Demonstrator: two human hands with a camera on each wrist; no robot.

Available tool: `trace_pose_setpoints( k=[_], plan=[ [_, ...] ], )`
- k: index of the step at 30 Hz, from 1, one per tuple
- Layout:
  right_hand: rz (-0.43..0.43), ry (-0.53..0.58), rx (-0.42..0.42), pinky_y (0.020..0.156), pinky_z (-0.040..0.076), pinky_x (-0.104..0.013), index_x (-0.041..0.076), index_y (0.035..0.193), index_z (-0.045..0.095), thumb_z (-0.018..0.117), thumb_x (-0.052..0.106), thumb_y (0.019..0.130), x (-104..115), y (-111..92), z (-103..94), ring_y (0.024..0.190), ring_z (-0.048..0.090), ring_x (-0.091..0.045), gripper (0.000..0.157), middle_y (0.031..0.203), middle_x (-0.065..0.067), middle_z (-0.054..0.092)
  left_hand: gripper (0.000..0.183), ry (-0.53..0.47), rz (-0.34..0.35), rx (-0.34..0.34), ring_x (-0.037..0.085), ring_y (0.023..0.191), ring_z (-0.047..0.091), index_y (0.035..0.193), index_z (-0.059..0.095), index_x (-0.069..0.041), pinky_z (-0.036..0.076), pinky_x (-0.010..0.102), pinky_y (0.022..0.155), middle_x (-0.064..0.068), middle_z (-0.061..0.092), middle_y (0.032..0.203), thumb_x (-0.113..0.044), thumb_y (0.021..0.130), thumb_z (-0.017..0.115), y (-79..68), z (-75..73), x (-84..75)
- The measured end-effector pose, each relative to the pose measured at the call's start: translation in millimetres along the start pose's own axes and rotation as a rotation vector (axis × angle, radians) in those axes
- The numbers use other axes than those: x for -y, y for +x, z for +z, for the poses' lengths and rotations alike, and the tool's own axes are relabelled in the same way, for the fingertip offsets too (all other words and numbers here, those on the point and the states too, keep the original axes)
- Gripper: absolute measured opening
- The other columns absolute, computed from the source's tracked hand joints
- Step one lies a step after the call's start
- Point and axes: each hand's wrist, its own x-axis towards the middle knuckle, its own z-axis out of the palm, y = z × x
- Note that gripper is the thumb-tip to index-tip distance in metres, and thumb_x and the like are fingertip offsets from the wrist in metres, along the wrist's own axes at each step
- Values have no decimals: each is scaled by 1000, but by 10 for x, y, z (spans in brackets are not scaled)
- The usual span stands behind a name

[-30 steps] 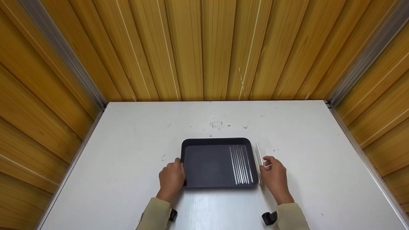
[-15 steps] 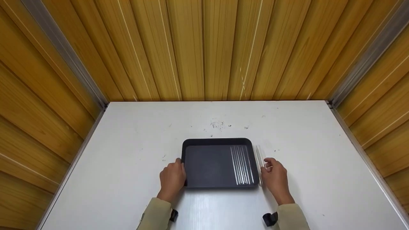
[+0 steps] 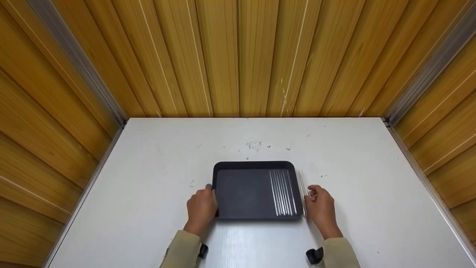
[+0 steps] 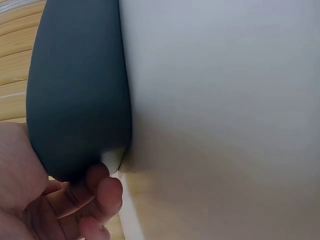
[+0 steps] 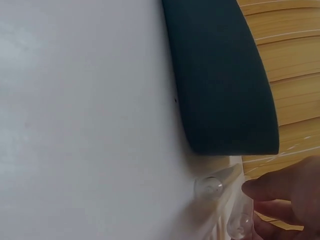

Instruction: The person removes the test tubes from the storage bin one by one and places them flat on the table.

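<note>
A dark grey rectangular tray [image 3: 241,193] lies on the white table, with several clear tubes [image 3: 283,193] side by side along its right end. My left hand [image 3: 202,206] grips the tray's left wall, fingers curled at its edge in the left wrist view. Outside the right wall, my right hand [image 3: 320,210] pinches a clear round-ended test tube [image 5: 241,225] between thumb and fingers. Another such tube [image 5: 209,188] lies on the table between the held one and the tray. In the head view these outer tubes are faint and partly hidden by my hand.
The white table [image 3: 160,149] has small dark marks [image 3: 254,145] behind the tray. Yellow wood-patterned panels [image 3: 238,59] with grey metal corner posts [image 3: 78,59] wall in the back and both sides.
My right hand has shifted slightly toward me along the tray's right side, with the tube in it. My left hand keeps its hold, and the tubes inside the tray look unchanged.
</note>
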Motion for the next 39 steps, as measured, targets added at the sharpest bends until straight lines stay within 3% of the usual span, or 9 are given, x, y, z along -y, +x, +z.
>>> trace_pose_setpoints(
  k=[14,26,33,39],
  plan=[
    [31,1,21,77,47,-35,-5,118,60,62,-1,88,-33,-4,4,90,58,-24,30,102,-17,61,15,-1,-33,39,27,57,65,95,67,-3,46,39,47,14,70,73,-17,92,63,15,-24,-41],
    [18,5,13,77,49,-36,-4,116,61,62,-1,88,-10,-12,-10,90,60,-26,28,101,-18,62,13,-4,-8,6,30,58,64,91,66,-3,45,41,48,15,68,71,-16,91,64,1,-17,-32],
    [-8,0,3,73,47,-31,-5,115,62,63,0,88,15,-12,-17,88,60,-24,28,99,-17,62,13,0,-9,9,29,57,64,91,65,-3,45,41,48,14,68,70,-16,92,63,0,-8,-14],
    [-11,8,3,71,46,-29,-4,116,62,62,2,89,56,-22,-30,90,61,-24,28,101,-17,62,13,7,34,-58,29,54,64,93,66,-2,44,40,45,15,68,69,-15,91,66,-19,13,6]
  ],
)
